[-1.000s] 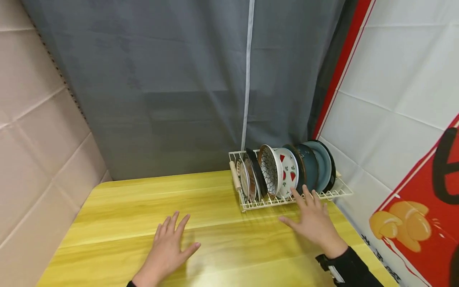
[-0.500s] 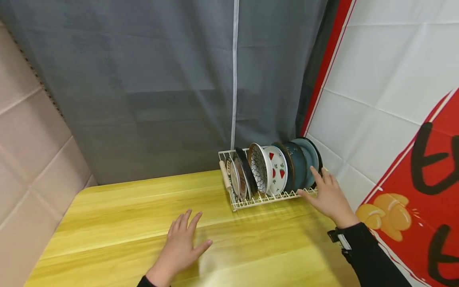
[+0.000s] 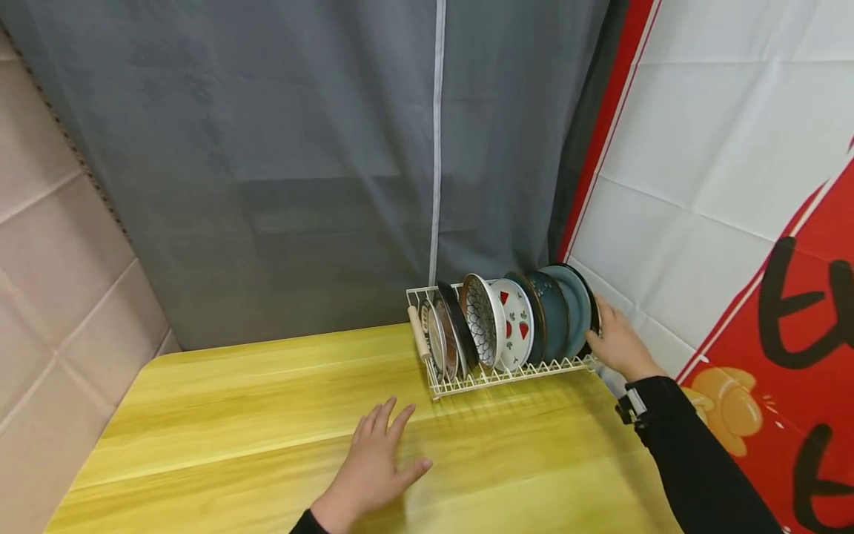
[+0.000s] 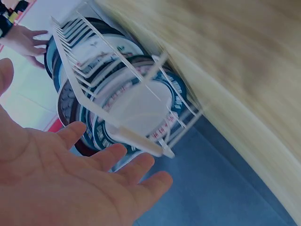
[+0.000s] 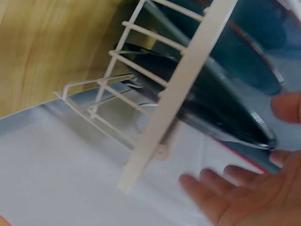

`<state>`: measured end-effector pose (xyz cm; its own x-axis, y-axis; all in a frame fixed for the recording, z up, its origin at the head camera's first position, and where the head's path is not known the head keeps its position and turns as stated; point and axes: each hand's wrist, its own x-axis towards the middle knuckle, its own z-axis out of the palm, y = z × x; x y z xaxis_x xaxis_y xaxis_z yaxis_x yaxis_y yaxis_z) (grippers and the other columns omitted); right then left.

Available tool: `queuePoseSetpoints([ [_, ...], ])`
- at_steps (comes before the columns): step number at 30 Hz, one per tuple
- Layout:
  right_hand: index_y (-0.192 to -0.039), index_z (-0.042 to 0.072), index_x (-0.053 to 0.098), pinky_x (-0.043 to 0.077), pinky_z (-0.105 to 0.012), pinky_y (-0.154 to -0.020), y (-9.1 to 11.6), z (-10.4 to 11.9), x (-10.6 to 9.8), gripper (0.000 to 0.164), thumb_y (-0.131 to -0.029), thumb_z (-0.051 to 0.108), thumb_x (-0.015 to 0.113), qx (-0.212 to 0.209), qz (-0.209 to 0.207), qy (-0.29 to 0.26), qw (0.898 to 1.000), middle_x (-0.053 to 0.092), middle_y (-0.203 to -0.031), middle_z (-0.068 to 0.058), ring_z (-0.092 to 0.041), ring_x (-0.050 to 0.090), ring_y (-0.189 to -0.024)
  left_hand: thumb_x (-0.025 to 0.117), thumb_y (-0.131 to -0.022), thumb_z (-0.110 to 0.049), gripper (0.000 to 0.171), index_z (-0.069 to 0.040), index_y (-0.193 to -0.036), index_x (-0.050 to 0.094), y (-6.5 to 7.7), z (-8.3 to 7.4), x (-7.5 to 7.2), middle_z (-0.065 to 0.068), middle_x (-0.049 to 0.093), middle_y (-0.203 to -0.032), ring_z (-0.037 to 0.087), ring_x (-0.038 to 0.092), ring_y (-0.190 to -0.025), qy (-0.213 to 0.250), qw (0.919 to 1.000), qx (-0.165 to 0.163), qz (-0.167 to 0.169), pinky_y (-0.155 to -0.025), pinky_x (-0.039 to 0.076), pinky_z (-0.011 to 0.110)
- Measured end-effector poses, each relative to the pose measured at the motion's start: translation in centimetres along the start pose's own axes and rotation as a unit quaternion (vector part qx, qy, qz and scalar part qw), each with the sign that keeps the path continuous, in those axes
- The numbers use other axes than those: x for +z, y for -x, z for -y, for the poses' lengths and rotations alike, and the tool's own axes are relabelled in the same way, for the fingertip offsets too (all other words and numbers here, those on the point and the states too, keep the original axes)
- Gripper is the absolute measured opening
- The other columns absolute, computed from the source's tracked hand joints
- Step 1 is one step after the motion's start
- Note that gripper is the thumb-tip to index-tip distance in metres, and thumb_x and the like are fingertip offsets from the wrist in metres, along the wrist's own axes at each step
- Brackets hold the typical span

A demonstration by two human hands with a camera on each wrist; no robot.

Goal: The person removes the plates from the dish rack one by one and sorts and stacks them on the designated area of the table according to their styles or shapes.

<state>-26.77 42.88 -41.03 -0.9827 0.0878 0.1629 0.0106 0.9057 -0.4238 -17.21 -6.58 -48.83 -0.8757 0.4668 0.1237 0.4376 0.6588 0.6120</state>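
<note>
Right hand point(image 3: 620, 343), fingers and thumb spread and the grip slack, reaches round the edge of a black plate point(image 5: 221, 110), thumb to one side and fingertips to the other; whether skin touches the rim is unclear. That plate stands on edge in the right end of a white wire rack point(image 5: 182, 77), directly at the hand. Just left of the grip, leaning beside the black plate, is a blue plate point(image 3: 577, 308); next come dark blue dishes point(image 3: 555, 319), a strawberry plate point(image 3: 515, 326) and a scale-patterned bowl point(image 3: 480, 315). Farther left, a black dish point(image 3: 459, 326) and small plates point(image 3: 437, 337) fill the rack's other end. Nearer the person and well left of the grip, the left hand point(image 3: 370, 467) hovers with fingers spread above a yellow wood table point(image 3: 233, 415). Behind the rack hangs a grey curtain point(image 3: 300, 148); right of the grip is a white and red wall cloth point(image 3: 707, 148).
</note>
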Motion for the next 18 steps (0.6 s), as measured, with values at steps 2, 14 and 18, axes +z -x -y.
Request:
queuePoseSetpoints([
  [2,-0.181,0.000,0.002,0.037,-0.089,-0.121,-1.0,-1.2,0.4,0.090,-0.107,0.017,0.050,-0.005,0.000,-0.023,1.000,0.021,-0.174,-0.052,-0.075,0.032,-0.154,0.079,-0.103,-0.055,0.090,-0.009,-0.173,0.045,-0.2,-0.3,0.5,0.033,0.033,-0.181,0.064,0.032,-0.165,0.006,0.9999,0.007,0.008,-0.133,0.024,0.087],
  [14,-0.182,0.007,0.001,0.040,-0.087,-0.121,-6.3,-8.8,3.4,0.080,-0.116,0.020,0.045,-0.002,0.005,-0.075,0.997,0.028,-0.175,-0.048,-0.074,0.038,-0.153,0.077,-0.104,-0.055,0.088,-0.008,-0.172,0.045,-0.7,-2.2,2.0,0.034,0.035,-0.179,0.063,0.036,-0.163,0.017,0.9989,0.039,0.019,-0.131,0.029,0.087],
  [18,-0.178,-0.006,0.011,0.041,-0.085,-0.122,-6.4,-8.8,3.3,0.073,-0.115,0.012,0.043,-0.010,-0.018,-0.070,0.997,0.034,-0.168,-0.052,-0.074,0.042,-0.150,0.077,-0.105,-0.053,0.087,-0.009,-0.172,0.045,-0.7,-2.3,2.2,0.033,0.034,-0.180,0.063,0.035,-0.164,0.019,0.9989,0.031,0.029,-0.131,0.028,0.087],
])
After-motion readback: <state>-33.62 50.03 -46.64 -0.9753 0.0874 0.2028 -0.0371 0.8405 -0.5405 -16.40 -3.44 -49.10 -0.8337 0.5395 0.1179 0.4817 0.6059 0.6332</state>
